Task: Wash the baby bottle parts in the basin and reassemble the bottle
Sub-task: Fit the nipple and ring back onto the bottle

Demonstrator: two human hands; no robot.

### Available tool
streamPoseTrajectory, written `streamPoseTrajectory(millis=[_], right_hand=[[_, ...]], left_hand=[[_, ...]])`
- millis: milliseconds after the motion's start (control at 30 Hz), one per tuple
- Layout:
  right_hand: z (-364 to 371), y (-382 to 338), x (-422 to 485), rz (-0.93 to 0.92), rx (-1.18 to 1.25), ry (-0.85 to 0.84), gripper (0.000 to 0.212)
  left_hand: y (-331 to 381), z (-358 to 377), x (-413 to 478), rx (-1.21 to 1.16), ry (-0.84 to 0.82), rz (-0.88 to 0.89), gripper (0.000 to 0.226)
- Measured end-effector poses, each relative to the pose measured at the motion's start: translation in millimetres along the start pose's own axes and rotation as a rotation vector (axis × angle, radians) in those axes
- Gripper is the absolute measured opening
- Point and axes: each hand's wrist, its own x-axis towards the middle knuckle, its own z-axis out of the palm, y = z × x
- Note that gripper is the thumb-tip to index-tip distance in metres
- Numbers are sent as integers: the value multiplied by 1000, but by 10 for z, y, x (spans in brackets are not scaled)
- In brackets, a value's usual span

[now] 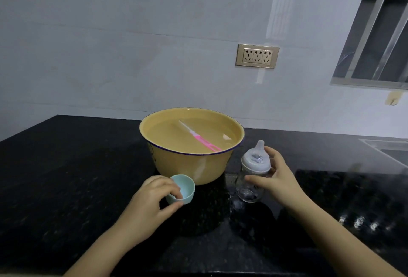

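A clear baby bottle (250, 186) stands upright on the black counter, right of the basin, with its pale collar and teat (257, 155) screwed on. My right hand (276, 179) wraps around the bottle's body from the right. A light blue cap (184, 189) sits on the counter in front of the basin, open side up, and my left hand (150, 199) pinches its rim. The yellow basin (187, 166) holds water, with a pink and white brush (198, 137) lying in it.
The black speckled counter (66, 177) runs to a white tiled wall. A gold socket plate (257, 56) is on the wall above the basin. A window (379, 34) is at the upper right. A sink edge (388, 151) shows at the far right.
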Motion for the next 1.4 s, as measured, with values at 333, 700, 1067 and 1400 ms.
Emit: streamPoseTrajectory(millis=[333,700,1067,1400], right_hand=[[347,-231,-239,-36,85,-232,81],[617,-322,-329,-39,127,-329,84],[513,-590,-283,-190,52,-54,30],[612,-621,-290,-133,220,-5,12]], left_hand=[[-90,-91,-50,47,39,-15,19],[-27,-148,-58,-31,67,-28,21],[511,-126,83,-155,132,-37,42],[660,50,329,-151,31,-58,62]])
